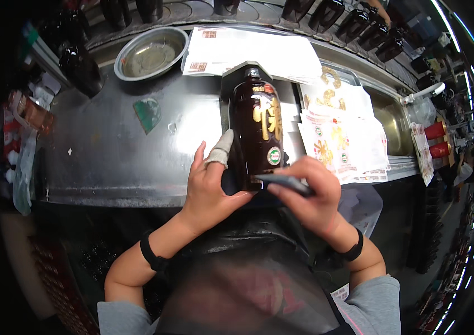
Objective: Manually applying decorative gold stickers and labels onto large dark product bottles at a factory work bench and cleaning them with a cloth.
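— How's the light where you are?

— Bright from overhead: hard white glare on the steel counter [108, 151] by my left hand [210, 187], and a sheen down the dark bottle [256, 131].

— And the edges?

— Black all round the rim. The counter's edge bows with the fisheye, lamps smear into streaks at far right, and my lap below is dim and soft.

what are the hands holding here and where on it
The left hand grips the lower end of the dark brown bottle lying on the metal counter. The right hand pinches a flat dark card by one end, against the bottle's base.
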The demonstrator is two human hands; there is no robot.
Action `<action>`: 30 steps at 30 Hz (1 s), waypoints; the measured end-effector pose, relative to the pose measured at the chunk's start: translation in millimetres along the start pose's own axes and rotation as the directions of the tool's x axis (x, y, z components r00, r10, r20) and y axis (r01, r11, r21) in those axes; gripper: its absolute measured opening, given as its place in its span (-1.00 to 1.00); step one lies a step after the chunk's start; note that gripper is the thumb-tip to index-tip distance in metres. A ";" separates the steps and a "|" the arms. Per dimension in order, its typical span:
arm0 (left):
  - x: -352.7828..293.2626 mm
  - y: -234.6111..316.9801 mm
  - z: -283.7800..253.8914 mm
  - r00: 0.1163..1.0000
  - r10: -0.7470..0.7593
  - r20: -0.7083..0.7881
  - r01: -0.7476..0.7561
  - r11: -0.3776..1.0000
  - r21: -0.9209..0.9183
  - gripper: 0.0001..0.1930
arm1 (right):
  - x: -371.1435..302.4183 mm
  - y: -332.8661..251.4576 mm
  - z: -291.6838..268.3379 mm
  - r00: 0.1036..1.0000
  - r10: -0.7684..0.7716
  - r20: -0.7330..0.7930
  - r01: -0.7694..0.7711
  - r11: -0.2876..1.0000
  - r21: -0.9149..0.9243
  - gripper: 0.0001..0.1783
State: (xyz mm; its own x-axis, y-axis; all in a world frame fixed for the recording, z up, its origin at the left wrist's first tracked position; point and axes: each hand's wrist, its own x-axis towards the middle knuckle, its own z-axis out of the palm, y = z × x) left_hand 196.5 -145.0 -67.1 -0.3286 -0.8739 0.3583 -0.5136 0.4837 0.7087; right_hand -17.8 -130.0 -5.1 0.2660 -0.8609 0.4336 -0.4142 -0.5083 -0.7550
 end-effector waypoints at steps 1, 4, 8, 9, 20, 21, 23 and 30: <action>-0.2 -1.3 0.9 1.000 -0.022 0.003 0.022 0.999 -0.050 0.01 | 7.3 3.8 -3.3 0.994 0.110 0.005 -0.110 0.994 0.020 -0.78; 0.1 -1.4 0.8 0.992 -0.089 0.088 0.098 0.989 -0.114 0.02 | 30.0 24.7 -0.8 0.977 0.190 -0.092 -0.188 0.982 0.031 -0.79; 0.1 -2.6 -4.6 0.976 -0.128 0.174 0.161 0.967 -0.195 0.06 | 53.5 42.1 -14.5 0.902 0.388 -0.190 -0.330 0.903 0.275 -0.78; 0.5 -4.4 -6.8 0.964 -0.156 0.214 0.194 0.967 -0.166 0.08 | 49.4 49.2 -17.2 0.906 0.373 -0.200 -0.318 0.912 0.258 -0.78; 113.4 -8.8 -19.9 0.681 -0.591 0.433 0.679 0.286 -0.677 -0.63 | 90.4 100.8 -17.5 0.759 0.634 0.146 -0.605 0.605 0.517 -0.69; 120.3 -6.1 -18.5 0.679 -0.593 0.432 0.681 0.289 -0.673 -0.63 | 95.2 101.3 -13.0 0.739 0.644 0.198 -0.644 0.588 0.489 -0.67; 132.0 2.7 -14.5 0.648 -0.667 0.367 0.707 0.348 -0.616 -0.47 | 95.8 112.1 -1.1 0.768 0.596 0.236 -0.631 0.640 0.439 -0.67; 140.2 1.3 -11.9 0.658 -0.663 0.357 0.709 0.385 -0.591 -0.51 | 95.7 115.9 0.2 0.756 0.566 0.330 -0.636 0.515 0.575 -0.71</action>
State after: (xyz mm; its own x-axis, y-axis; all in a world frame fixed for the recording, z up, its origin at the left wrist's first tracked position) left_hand 159.2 -267.4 -8.7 -0.1583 -0.8782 -0.4514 0.0378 -0.4622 0.8859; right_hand -40.1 -271.3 -51.3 0.2534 -0.9313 -0.2617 0.1177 0.2983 -0.9472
